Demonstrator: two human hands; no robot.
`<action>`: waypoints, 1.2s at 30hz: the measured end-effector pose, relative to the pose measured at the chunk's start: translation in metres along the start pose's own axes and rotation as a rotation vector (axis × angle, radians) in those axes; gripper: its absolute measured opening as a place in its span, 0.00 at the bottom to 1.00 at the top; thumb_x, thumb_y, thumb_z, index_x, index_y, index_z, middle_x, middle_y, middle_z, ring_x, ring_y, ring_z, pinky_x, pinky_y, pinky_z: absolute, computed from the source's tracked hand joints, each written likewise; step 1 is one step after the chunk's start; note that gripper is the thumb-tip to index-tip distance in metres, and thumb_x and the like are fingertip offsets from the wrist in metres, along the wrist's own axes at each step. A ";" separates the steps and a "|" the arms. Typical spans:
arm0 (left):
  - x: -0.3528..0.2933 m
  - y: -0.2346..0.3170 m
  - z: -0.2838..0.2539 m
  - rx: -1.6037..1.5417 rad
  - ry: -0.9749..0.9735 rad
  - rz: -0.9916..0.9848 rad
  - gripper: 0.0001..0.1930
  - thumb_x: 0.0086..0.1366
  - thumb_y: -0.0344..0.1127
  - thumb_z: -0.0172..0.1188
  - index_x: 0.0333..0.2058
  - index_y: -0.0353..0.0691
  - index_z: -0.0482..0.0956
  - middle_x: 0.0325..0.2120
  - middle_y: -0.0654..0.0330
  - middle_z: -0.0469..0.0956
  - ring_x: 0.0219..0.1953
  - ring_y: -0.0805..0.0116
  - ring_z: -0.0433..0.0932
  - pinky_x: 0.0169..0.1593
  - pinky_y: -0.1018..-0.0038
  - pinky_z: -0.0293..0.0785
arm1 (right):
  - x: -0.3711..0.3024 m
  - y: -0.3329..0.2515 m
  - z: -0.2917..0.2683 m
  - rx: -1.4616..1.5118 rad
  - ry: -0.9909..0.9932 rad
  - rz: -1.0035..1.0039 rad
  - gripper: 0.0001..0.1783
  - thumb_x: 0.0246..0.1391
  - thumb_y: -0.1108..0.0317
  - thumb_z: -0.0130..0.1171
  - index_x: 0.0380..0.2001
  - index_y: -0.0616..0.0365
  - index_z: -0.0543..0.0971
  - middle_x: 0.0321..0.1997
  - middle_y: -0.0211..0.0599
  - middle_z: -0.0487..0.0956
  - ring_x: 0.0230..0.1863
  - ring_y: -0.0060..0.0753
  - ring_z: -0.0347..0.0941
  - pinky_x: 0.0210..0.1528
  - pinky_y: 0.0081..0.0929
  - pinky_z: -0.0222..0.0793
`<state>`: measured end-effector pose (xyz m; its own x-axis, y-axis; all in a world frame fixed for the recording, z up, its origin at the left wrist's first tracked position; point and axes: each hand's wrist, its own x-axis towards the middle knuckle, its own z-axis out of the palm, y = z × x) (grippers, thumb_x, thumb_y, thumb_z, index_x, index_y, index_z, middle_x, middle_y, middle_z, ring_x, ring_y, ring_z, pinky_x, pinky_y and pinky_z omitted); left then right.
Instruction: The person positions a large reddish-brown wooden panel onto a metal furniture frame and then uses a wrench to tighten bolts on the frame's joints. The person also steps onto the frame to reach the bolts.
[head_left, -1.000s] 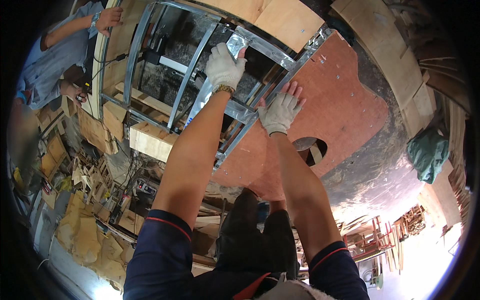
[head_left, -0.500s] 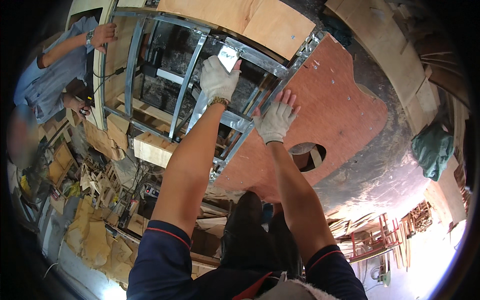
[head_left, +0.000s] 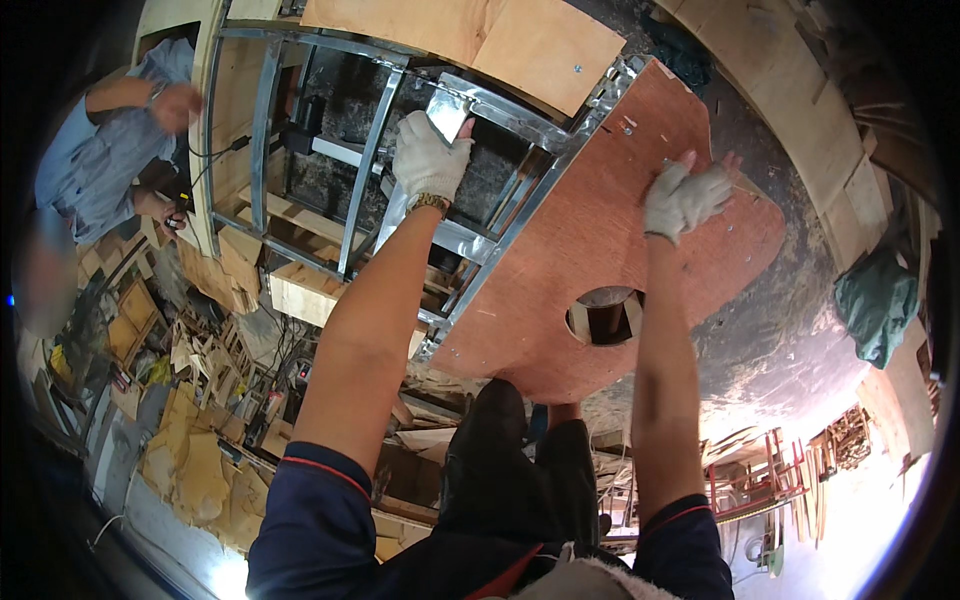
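My left hand [head_left: 432, 158], in a pale knitted work glove with bare fingertips and a watch at the wrist, is closed around a shiny flat metal bar [head_left: 448, 112] inside a metal frame [head_left: 375, 150]. The bar shows above the fist and below it. My right hand [head_left: 688, 198], gloved the same way, lies with fingers apart on a reddish plywood panel [head_left: 570, 215], close to the notch in its far right edge. The panel has an oval cutout [head_left: 606, 316] and is joined along the frame's right side.
A pale plywood sheet [head_left: 540, 50] lies along the frame's far side. At the left a co-worker in a light blue shirt [head_left: 105, 150] holds a small dark object with a cable. Wood scraps [head_left: 200, 360] cover the floor below. A green cloth bag [head_left: 876, 305] hangs at the right.
My right hand has moved right and outward, from beside the frame to near the panel's far right edge. My left hand stays on the bar. The co-worker's upper hand has dropped from the frame edge.
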<state>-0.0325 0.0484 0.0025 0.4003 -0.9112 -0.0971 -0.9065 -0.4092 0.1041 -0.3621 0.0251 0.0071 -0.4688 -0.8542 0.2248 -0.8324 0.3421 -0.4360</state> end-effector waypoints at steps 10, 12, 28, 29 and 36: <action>-0.001 0.004 -0.001 0.037 0.007 -0.029 0.38 0.54 0.64 0.73 0.47 0.37 0.70 0.42 0.44 0.77 0.42 0.38 0.81 0.42 0.48 0.79 | 0.018 0.020 0.020 -0.346 -0.251 0.001 0.38 0.62 0.40 0.56 0.66 0.54 0.69 0.69 0.46 0.69 0.77 0.53 0.53 0.76 0.71 0.36; -0.001 0.005 -0.001 0.039 -0.002 -0.048 0.39 0.53 0.65 0.73 0.48 0.37 0.70 0.43 0.44 0.77 0.42 0.38 0.81 0.42 0.49 0.79 | 0.021 0.021 0.020 -0.386 -0.327 0.051 0.38 0.61 0.39 0.57 0.65 0.54 0.70 0.66 0.46 0.70 0.75 0.54 0.54 0.76 0.72 0.36; -0.003 0.005 0.007 0.105 0.046 -0.049 0.38 0.54 0.66 0.72 0.45 0.38 0.71 0.40 0.44 0.77 0.40 0.36 0.80 0.41 0.45 0.78 | 0.022 0.021 0.018 -0.342 -0.320 0.026 0.39 0.60 0.39 0.58 0.66 0.52 0.67 0.67 0.49 0.67 0.76 0.57 0.51 0.75 0.76 0.34; -0.003 0.005 0.007 0.099 0.058 -0.039 0.38 0.54 0.66 0.72 0.45 0.38 0.71 0.40 0.44 0.78 0.40 0.36 0.80 0.41 0.46 0.78 | 0.021 0.021 0.018 -0.345 -0.329 0.030 0.39 0.60 0.39 0.57 0.66 0.52 0.67 0.67 0.49 0.67 0.76 0.57 0.51 0.75 0.76 0.34; -0.003 0.006 0.007 0.090 0.067 -0.032 0.38 0.53 0.66 0.73 0.45 0.38 0.71 0.40 0.44 0.78 0.41 0.36 0.80 0.41 0.47 0.78 | 0.022 0.019 0.016 -0.353 -0.329 0.027 0.37 0.60 0.40 0.57 0.64 0.53 0.69 0.65 0.47 0.69 0.75 0.58 0.54 0.74 0.76 0.35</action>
<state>-0.0403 0.0487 -0.0032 0.4344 -0.9002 -0.0318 -0.9004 -0.4349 0.0120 -0.3832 0.0059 -0.0103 -0.4206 -0.9023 -0.0944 -0.8974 0.4291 -0.1028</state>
